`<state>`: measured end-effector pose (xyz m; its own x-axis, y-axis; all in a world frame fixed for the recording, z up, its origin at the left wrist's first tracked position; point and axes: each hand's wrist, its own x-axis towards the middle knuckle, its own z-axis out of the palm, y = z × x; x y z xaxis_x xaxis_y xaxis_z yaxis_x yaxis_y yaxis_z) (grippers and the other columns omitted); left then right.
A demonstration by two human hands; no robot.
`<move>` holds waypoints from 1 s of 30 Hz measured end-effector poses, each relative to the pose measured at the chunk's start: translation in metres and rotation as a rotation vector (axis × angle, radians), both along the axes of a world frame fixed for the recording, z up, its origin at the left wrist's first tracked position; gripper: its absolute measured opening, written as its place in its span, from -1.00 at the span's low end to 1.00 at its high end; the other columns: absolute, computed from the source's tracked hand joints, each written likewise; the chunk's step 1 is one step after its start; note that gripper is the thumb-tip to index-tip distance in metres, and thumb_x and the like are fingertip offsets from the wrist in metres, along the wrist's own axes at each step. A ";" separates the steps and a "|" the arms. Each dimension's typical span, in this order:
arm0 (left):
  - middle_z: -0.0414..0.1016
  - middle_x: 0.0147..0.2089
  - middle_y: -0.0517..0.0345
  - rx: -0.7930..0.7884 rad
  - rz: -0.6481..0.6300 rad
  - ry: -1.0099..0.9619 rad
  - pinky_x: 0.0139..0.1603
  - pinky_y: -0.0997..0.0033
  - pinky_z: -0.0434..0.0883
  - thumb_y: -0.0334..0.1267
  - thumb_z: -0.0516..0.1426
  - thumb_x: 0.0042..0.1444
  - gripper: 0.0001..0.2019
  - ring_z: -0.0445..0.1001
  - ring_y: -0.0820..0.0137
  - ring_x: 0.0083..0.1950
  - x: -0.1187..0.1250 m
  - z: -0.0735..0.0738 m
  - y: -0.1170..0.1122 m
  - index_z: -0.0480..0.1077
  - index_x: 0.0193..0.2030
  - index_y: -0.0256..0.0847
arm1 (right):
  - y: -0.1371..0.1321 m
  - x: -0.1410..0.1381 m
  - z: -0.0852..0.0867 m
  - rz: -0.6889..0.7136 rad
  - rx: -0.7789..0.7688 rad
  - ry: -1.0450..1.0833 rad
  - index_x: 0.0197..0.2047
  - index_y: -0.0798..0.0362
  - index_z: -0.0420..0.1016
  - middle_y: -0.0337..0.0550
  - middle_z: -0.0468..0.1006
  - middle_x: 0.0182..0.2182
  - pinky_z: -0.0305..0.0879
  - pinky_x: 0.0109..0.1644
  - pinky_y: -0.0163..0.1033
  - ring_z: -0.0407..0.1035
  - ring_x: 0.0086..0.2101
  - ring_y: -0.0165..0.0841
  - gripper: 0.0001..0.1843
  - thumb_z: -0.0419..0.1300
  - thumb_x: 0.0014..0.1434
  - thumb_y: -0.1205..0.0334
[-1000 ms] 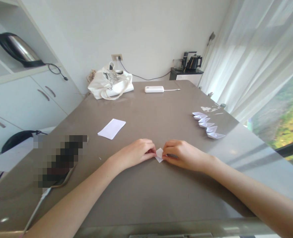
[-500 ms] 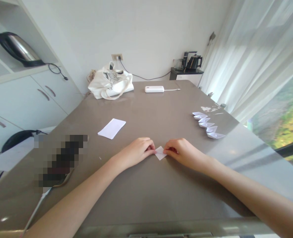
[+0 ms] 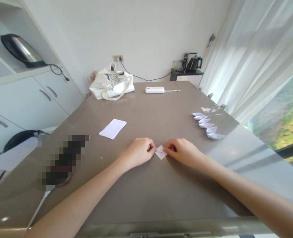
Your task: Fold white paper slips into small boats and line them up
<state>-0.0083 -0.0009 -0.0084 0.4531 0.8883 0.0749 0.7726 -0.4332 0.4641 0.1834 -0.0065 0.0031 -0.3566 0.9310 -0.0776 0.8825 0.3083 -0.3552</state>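
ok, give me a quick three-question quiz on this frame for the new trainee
1. True or false: the left hand and the right hand both pinch the small folded paper on the table.
2. Where is the flat white sheet? A: on the table, beyond the left hand and to its left. B: in the right hand. C: under the small folded paper.
3. Name the flat white device with a cable that lies to the right of the white handbag at the far end of the table.
Key: 1 true; 2 A; 3 the power bank.
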 end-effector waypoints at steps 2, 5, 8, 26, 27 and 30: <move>0.49 -0.46 0.12 -0.006 0.034 0.022 -0.30 0.38 0.30 -0.26 0.09 0.08 -0.82 0.43 0.36 -0.41 0.001 0.001 -0.001 0.49 -0.43 -0.22 | 0.000 -0.001 0.001 -0.005 -0.006 -0.033 -0.46 0.01 0.48 -0.19 0.52 -0.51 -0.03 -0.50 -0.34 0.32 -0.52 -0.39 -0.72 0.10 0.16 0.05; 0.53 -0.43 0.09 -0.024 0.096 0.039 -0.28 0.35 0.32 -0.23 0.09 0.06 -0.82 0.47 0.31 -0.37 0.004 0.003 -0.002 0.51 -0.43 -0.19 | 0.001 -0.001 0.001 -0.010 -0.008 -0.059 -0.45 0.00 0.48 -0.19 0.53 -0.50 -0.04 -0.50 -0.34 0.34 -0.50 -0.37 -0.72 0.10 0.16 0.03; 0.56 -0.41 0.06 -0.049 0.155 0.039 -0.29 0.33 0.33 -0.22 0.10 0.03 -0.81 0.49 0.27 -0.35 0.007 0.004 -0.003 0.53 -0.43 -0.18 | 0.001 -0.002 -0.001 -0.015 -0.006 -0.066 -0.46 0.01 0.47 -0.18 0.53 -0.50 -0.05 -0.51 -0.34 0.34 -0.50 -0.37 -0.71 0.10 0.15 0.02; 0.54 -0.42 0.07 -0.048 0.144 0.010 -0.32 0.37 0.29 -0.27 0.09 0.03 -0.81 0.46 0.31 -0.38 0.003 0.000 -0.002 0.54 -0.42 -0.20 | 0.006 0.009 -0.002 0.144 0.016 0.080 -0.38 -0.01 0.53 -0.23 0.55 -0.47 0.02 -0.46 -0.36 0.33 -0.51 -0.42 -0.82 0.13 0.14 0.16; 0.54 -0.42 0.07 -0.051 0.148 0.012 -0.32 0.37 0.29 -0.27 0.09 0.03 -0.81 0.46 0.31 -0.38 0.004 0.000 -0.002 0.54 -0.42 -0.20 | 0.005 0.008 -0.001 0.131 0.014 0.065 -0.39 -0.01 0.52 -0.23 0.55 -0.47 0.01 -0.47 -0.35 0.33 -0.51 -0.42 -0.82 0.12 0.14 0.16; 0.56 -0.42 0.06 -0.070 0.168 0.022 -0.31 0.35 0.29 -0.28 0.08 0.02 -0.81 0.47 0.30 -0.37 0.005 0.003 -0.003 0.54 -0.43 -0.19 | 0.004 0.003 -0.001 0.071 0.003 0.033 -0.40 -0.01 0.52 -0.23 0.55 -0.48 0.00 -0.47 -0.35 0.33 -0.50 -0.40 -0.83 0.12 0.12 0.18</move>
<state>-0.0032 -0.0035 -0.0053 0.2990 0.9542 0.0019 0.8417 -0.2647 0.4706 0.1868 -0.0029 0.0024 -0.4240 0.9035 -0.0624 0.8463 0.3708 -0.3825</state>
